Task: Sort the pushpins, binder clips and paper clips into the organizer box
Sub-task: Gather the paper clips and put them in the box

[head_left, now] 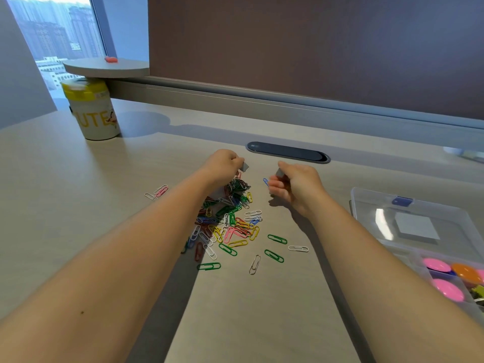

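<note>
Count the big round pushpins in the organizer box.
3 in view: a pink pushpin at the rear of its compartment, an orange pushpin right of it, another pink pushpin in front. The frame edge cuts the box, so more may be hidden.

At the upper left of the frame you can read the yellow letters "UTE" on the white cup (pixel 98 119) with the yellow lid; its left edge cuts off any earlier letter. The small label on that lid is too blurred to read.
</note>
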`<state>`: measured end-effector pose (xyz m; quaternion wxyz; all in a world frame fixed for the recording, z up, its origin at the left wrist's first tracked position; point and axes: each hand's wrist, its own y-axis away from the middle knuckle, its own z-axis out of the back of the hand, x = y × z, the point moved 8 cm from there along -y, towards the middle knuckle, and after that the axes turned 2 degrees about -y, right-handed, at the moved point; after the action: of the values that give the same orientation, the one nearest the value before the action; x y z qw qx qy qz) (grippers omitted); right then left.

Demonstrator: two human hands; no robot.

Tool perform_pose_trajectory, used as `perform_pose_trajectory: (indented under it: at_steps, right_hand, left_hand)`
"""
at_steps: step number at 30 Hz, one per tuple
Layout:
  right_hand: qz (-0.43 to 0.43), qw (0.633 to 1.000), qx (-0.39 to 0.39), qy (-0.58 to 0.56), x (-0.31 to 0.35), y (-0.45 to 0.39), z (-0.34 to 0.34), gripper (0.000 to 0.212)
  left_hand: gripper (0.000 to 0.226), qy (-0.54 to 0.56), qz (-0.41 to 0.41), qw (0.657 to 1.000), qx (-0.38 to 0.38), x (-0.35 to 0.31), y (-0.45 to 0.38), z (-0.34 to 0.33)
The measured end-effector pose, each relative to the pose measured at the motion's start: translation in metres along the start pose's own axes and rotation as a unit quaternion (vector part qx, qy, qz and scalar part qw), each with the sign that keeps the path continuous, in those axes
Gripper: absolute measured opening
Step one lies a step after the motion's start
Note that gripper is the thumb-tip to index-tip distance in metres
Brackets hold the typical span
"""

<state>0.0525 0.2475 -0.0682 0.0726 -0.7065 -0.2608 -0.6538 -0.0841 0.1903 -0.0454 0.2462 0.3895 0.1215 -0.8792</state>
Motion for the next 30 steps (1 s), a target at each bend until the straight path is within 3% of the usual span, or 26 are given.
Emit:
perform_pose_trajectory:
  at_steps: [3, 6, 8, 10, 12, 15, 20, 24, 30]
  right_hand:
    - [-0.033, 0.986, -0.010, -0.161, -0.004, -0.002, 0.006, 0.017]
    - [-0.034, 0.977, -0.031, -0.209, -0.003, -0.005, 0.013, 0.016]
    - [-0.024, 0.991, -0.048, -0.122, -0.002, -0.006, 0.017, 0.014]
    - [0.003, 0.996, -0.069, 0.057, 0.000, -0.010, 0.023, 0.024]
    - [0.046, 0.967, -0.082, 0.237, 0.005, -0.014, 0.025, 0.031]
    - [0.114, 0.893, -0.065, 0.430, 0.012, -0.012, 0.015, 0.032]
    - [0.144, 0.817, -0.027, 0.558, 0.007, -0.014, -0.001, 0.030]
    - [0.148, 0.778, -0.007, 0.610, 0.002, -0.013, -0.007, 0.046]
    - [0.151, 0.765, -0.014, 0.625, 0.003, -0.011, -0.007, 0.030]
  left_hand:
    - [0.035, 0.033, 0.009, 0.999, 0.020, -0.003, 0.003, -0.003]
    - [0.037, 0.083, 0.021, 0.995, 0.041, -0.004, 0.006, -0.009]
    - [0.038, 0.112, 0.028, 0.992, 0.051, -0.004, 0.008, -0.012]
    - [0.039, 0.125, 0.028, 0.990, 0.058, -0.006, 0.009, -0.014]
    - [0.037, 0.115, 0.026, 0.991, 0.061, -0.008, 0.009, -0.016]
    - [0.032, 0.096, 0.021, 0.994, 0.051, -0.008, 0.007, -0.016]
    - [0.031, 0.065, 0.008, 0.997, 0.045, -0.006, 0.008, -0.015]
    - [0.031, 0.047, -0.001, 0.998, 0.041, -0.007, 0.010, -0.016]
    - [0.031, 0.037, -0.010, 0.999, 0.027, -0.007, 0.013, -0.012]
